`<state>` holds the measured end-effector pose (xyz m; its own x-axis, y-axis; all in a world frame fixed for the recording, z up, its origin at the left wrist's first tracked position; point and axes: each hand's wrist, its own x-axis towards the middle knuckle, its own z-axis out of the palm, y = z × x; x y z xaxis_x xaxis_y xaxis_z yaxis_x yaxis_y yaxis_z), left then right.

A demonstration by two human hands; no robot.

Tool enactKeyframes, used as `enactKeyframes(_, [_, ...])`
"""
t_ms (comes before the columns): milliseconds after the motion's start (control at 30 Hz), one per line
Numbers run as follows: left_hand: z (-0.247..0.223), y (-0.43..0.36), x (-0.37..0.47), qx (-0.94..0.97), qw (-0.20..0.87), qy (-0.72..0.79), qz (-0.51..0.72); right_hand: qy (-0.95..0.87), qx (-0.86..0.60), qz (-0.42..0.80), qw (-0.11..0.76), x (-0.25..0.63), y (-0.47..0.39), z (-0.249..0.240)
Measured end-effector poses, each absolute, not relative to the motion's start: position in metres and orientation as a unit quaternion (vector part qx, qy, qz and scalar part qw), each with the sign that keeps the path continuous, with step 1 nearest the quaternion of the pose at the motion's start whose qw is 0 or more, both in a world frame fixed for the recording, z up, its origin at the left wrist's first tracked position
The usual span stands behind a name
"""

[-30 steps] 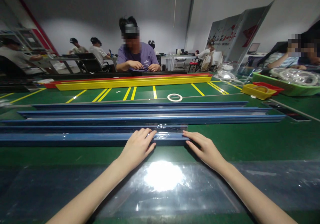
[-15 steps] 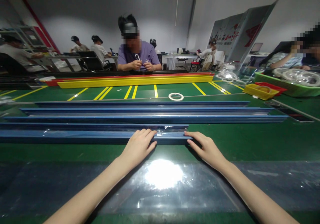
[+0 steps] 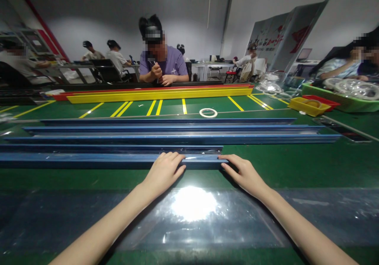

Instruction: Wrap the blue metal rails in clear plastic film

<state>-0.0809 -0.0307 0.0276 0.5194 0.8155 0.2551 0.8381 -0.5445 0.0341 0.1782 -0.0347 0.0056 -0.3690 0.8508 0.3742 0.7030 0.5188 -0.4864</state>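
The nearest blue channel (image 3: 89,160) lies across the green table, with clear film inside it. My left hand (image 3: 168,168) grips its front edge a short way in from the right end, fingers over the top and thumb in front. At that right end, my right hand (image 3: 238,167) pinches the channel's corner between fingers and thumb. Beyond it lie more long blue channels (image 3: 189,139), roughly parallel. Under my forearms a wide clear plastic sheet (image 3: 148,221) is spread over the table and reflects a bright light.
A white ring (image 3: 208,113) lies behind the channels, before a long yellow channel (image 3: 160,95). At right are a yellow tray (image 3: 308,106), a green basket (image 3: 349,104) and a phone-like dark slab (image 3: 343,130). A person in purple (image 3: 174,61) sits opposite.
My hands have stayed in place on the blue channel. The person opposite has raised one hand and lowered the other toward the table. The view has shifted very slightly.
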Motion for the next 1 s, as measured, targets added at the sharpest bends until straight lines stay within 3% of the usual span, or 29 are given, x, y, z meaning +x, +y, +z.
enactKeyframes(1000, [0.0242, -0.0289, -0.082, -0.879, 0.07, -0.462, -0.096, -0.808, -0.496, 0.145, 0.283, 0.1776, -0.0353, 0.008])
